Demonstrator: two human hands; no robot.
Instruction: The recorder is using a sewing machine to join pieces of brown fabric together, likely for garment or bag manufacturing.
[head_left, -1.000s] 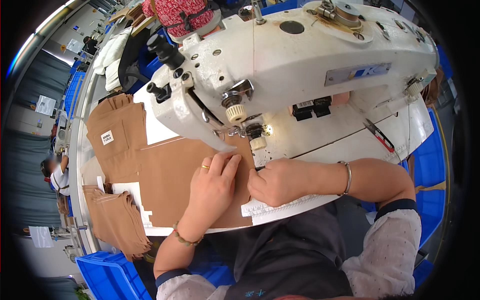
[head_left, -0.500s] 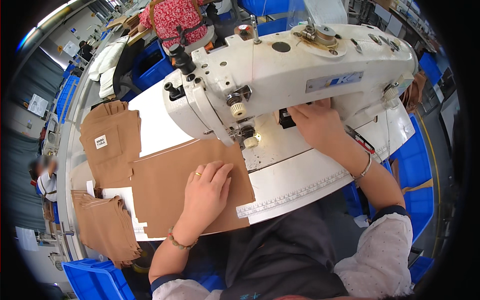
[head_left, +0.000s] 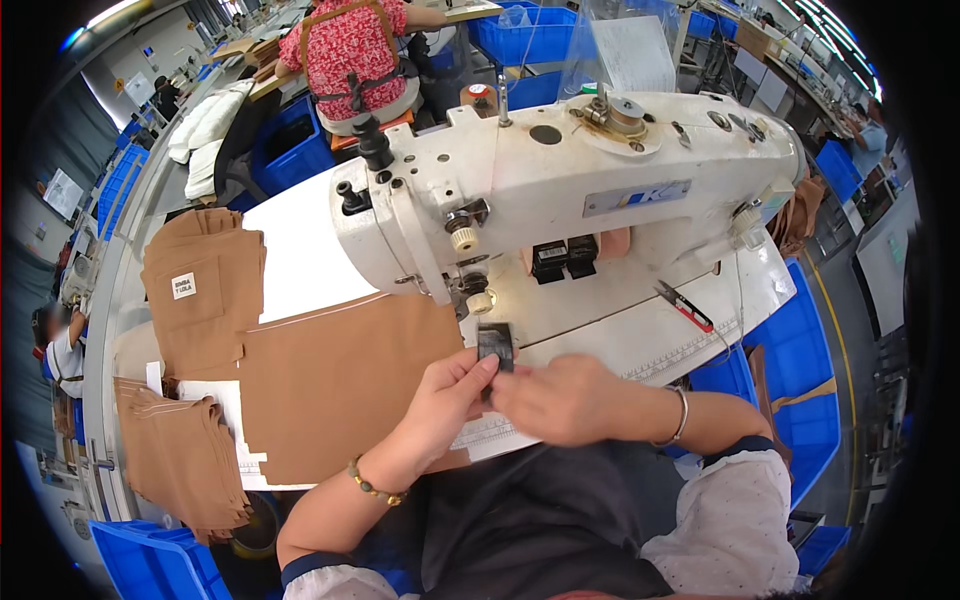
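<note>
1. Black, flat, rectangular piece: the left hand pinched it, no longer spread on the brown rectangular fabric panel.
2. The right hand had returned from the black blocks beyond it, curled beside the piece; its grip was unclear.
3. Handling thus shifted to the piece.

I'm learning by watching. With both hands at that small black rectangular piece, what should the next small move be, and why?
Probably lower the small black rectangular piece onto the right edge of the flat brown fabric panel: the left hand pinches it with its thumb on top, the right hand is at its lower end, and the panel lies close by.
</note>
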